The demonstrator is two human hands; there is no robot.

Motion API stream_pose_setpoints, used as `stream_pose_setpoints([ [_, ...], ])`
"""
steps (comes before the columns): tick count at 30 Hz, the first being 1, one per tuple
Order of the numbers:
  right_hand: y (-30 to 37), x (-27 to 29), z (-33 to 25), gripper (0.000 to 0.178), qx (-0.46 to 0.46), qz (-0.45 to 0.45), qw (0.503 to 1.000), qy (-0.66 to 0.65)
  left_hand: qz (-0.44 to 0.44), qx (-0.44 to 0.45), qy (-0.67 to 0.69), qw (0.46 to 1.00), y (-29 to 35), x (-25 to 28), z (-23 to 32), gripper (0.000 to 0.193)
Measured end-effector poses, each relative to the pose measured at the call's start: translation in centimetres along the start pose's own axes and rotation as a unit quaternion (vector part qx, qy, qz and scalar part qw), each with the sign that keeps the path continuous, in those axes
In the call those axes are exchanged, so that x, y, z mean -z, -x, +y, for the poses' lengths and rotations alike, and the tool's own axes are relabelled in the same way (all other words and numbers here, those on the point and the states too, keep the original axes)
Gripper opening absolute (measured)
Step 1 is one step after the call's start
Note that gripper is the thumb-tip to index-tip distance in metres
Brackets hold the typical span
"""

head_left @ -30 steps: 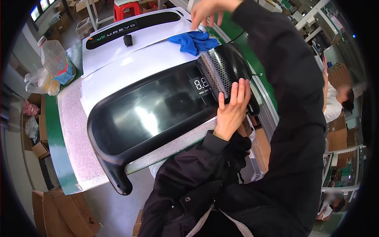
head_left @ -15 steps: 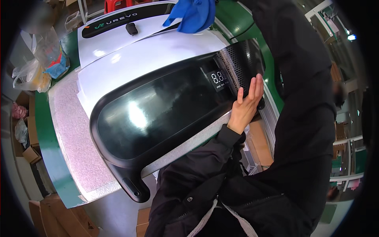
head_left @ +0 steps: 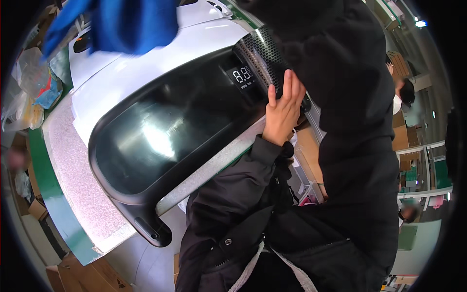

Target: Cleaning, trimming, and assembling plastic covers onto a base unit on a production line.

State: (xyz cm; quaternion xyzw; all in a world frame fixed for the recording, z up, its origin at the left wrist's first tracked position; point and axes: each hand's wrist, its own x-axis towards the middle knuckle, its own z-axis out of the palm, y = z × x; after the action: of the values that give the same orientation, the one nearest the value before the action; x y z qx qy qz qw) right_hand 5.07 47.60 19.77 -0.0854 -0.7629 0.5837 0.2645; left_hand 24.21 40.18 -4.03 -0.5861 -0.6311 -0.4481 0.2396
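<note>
A long, glossy black console panel (head_left: 160,121) with rounded ends, a small digital display (head_left: 243,76) and a perforated grille band (head_left: 262,61) lies slantwise before me. My left hand (head_left: 284,104) rests palm down at its right end, beside the display. Its fingers are stretched out over the grille and the near edge. My right arm (head_left: 355,97) reaches up past the upper edge, so its hand is outside the picture. At the top left a blue cloth (head_left: 131,24), blurred by motion, hangs over the white glossy panel (head_left: 209,39) behind the console.
Pinkish foam sheeting (head_left: 70,180) covers the green-edged table (head_left: 41,170). Plastic bags (head_left: 29,92) sit at the far left, and cardboard (head_left: 87,272) stands on the floor below. Cardboard boxes (head_left: 309,151) lie right of my left hand. Other people (head_left: 406,92) and shelving are at the right.
The blue cloth has swept to the left, and my right arm has shifted left too. The whole view has shifted somewhat; my left hand stays at the console's right end.
</note>
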Motion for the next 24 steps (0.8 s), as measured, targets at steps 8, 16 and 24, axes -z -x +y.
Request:
stream_pose_setpoints([
  [8,13.5,-11.1,2.6,0.043,0.076,0.092,0.978,0.174,0.049,0.028,-0.037,0.998,-1.2,-0.4,0.8,0.048],
  [16,24.3,-8.1,5.1,0.047,-0.038,0.183,0.952,0.243,0.053,0.015,-0.150,0.987,-2.1,0.3,0.7,0.054],
  [24,23.6,-6.9,8.0,0.035,-0.104,0.272,0.810,0.509,0.010,0.006,-0.189,0.982,-2.4,0.5,0.3,0.056],
])
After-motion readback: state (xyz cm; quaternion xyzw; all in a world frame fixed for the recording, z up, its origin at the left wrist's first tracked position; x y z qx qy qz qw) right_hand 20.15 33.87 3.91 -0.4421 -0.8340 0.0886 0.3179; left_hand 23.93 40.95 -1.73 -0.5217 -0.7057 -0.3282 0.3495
